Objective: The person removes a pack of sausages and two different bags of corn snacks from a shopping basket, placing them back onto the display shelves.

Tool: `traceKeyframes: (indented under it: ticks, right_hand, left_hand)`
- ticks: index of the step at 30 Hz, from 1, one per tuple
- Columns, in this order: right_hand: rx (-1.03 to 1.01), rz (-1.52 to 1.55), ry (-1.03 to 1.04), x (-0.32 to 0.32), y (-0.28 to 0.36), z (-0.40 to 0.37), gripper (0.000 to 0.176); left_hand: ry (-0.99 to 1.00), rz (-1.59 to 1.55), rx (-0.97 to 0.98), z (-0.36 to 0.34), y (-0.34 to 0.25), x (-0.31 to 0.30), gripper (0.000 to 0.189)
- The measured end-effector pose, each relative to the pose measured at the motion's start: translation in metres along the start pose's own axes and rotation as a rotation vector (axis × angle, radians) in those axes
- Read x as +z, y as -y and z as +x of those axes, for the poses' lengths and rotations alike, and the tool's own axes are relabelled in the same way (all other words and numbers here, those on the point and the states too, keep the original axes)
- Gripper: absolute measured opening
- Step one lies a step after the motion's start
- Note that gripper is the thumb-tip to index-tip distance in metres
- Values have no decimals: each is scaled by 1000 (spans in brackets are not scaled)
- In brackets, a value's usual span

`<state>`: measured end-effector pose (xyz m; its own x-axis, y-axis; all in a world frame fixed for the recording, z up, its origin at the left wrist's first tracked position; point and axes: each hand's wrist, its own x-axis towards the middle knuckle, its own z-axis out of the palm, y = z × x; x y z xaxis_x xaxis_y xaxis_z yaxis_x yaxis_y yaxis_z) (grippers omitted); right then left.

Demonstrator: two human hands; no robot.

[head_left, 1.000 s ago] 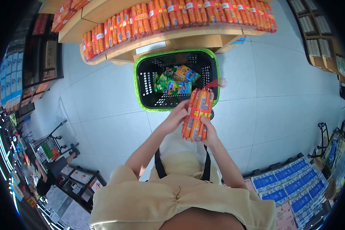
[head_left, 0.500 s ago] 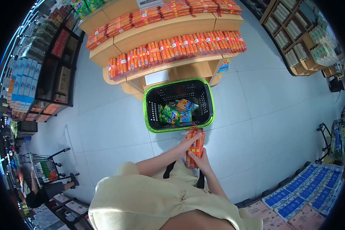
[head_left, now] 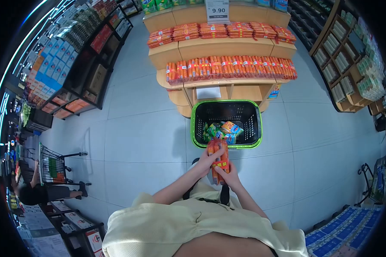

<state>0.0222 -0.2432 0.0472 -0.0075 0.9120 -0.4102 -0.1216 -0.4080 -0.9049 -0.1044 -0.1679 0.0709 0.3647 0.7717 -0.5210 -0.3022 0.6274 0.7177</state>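
Between my two hands is a pack of sausages (head_left: 218,165) in red and orange wrapping, held lengthwise in front of my body. My left hand (head_left: 206,159) grips its upper left side, with the thumb across the front. Lower down on the right, my right hand (head_left: 230,174) is closed round the pack. Just beyond the pack's top end stands a black shopping basket (head_left: 201,112) with a bright green rim. Inside it lie several green, blue and orange snack bags (head_left: 230,127); the pack's top overlaps the near rim in view.
A stepped wooden display (head_left: 244,47) with rows of sausage packs and a price sign (head_left: 218,10) stands behind the basket. Shelves (head_left: 94,55) line the left, and a wooden rack (head_left: 339,55) the right. At left a person (head_left: 34,192) is beside a shopping cart (head_left: 53,165).
My view has tilted up and shifted, so the basket and display now appear farther right. Both hands still hold the sausage pack. The person at left has moved slightly with the cart.
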Motion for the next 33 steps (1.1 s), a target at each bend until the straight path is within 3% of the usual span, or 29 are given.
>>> traceKeyframes:
  ticks: [5,9,11,14,15,17,19,21,27,33]
  right_hand:
    - [227,172,66,74,12,37,62]
    - [509,324,181,156,31,66,61]
    - [514,369,186,195,17,86,62]
    - [457,123,179,232,16,120,60]
    - [477,130,180,238,22,129,60]
    - [317,-132,190,247,40,149,60]
    - [367,-200,166,256,76,164,62]
    - [258,-186,144,259,74,190,74]
    - [353,-149,181,273,96,274,71]
    - [336,-75,216,300,124,358,89]
  left_hand:
    - [-28,23,102,-19,-31,-74,61]
    - [-196,-63,-31,-24,-49,-156,77]
    - [-159,-113,-95,-22,-64,-196,78]
    - [-163,-78,-110,-25,-96,-241,77]
    - [-153,-39,-121,-28,-111,-252,75]
    - [-160,-21,-128,-15,-121,-273,70]
    - [-64,-30,-49,-1,-144,-278,65]
    - [-33,-37,-115,14,-175,-277,67]
    - [-108,-50,-152,82,-219,-298,61]
    - [-159,-48,-253,164,-277,-340,56]
